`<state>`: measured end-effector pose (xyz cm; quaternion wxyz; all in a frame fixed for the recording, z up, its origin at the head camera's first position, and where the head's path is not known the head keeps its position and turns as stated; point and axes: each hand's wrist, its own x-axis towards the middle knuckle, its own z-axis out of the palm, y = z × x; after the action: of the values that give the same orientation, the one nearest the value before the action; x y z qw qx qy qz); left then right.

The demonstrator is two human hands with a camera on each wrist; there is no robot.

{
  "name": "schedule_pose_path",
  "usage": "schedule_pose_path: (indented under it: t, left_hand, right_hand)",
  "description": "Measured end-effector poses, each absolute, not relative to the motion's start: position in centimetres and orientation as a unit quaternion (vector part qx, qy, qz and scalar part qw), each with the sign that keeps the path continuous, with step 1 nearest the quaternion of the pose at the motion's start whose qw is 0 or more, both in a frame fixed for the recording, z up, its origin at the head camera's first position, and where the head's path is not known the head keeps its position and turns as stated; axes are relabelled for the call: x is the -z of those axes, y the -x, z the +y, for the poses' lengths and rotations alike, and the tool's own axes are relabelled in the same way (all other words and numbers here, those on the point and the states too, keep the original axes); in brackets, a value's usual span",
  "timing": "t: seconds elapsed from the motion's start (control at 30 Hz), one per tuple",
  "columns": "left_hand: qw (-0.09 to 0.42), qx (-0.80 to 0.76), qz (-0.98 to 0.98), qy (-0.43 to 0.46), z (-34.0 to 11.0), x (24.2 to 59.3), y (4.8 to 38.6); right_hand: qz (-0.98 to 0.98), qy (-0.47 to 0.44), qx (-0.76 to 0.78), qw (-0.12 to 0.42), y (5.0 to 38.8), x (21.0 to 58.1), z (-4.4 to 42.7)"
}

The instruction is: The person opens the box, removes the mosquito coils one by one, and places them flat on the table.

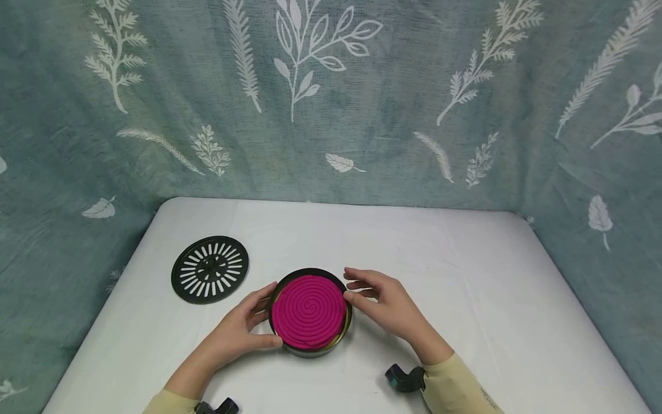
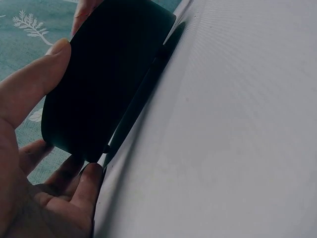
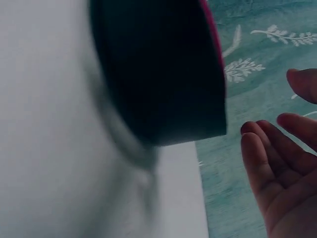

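Note:
A round black mosquito coil holder [image 1: 310, 353] stands on the table in the head view, a magenta spiral mosquito coil [image 1: 309, 312] lying inside its rim. Around its left side my left hand [image 1: 240, 330] grips it, thumb at the near edge and fingers at the far edge. The left wrist view shows the holder's dark side wall [image 2: 104, 74] between that thumb and the fingers. My right hand [image 1: 385, 302] is at the right rim; in the right wrist view a gap separates its loosely bent fingers [image 3: 255, 153] from the holder, and it holds nothing.
A black slotted round lid [image 1: 187, 257] lies flat on the white table [image 1: 439, 259], left of and behind the holder. Green leaf-patterned cloth [image 1: 383, 155] hangs behind and at both sides of the table. Dark wrist devices [image 1: 405, 378] sit at the sleeves.

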<state>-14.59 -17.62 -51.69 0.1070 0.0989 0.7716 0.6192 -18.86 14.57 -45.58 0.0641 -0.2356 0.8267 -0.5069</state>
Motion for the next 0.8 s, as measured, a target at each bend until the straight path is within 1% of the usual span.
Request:
schedule_pose_path:
  t: [0.07,0.27,0.57,0.8]
  left_hand:
    - [0.106,-0.62,0.771,-0.099,-17.7,51.6,14.5]
    - [0.102,-0.618,0.772,-0.11,-17.7,51.8,14.6]
    - [0.105,-0.614,0.777,-0.094,-17.7,51.5,14.5]
    - [0.108,-0.614,0.777,-0.093,-17.6,51.6,14.5]
  right_hand:
    - [0.831,0.24,0.497,0.069,19.1,45.1,14.0]
    - [0.851,0.253,0.447,0.108,19.4,44.7,12.8]
    - [0.882,0.288,0.358,0.103,19.5,43.8,11.9]
    - [0.893,0.291,0.326,0.105,19.4,43.9,11.5]
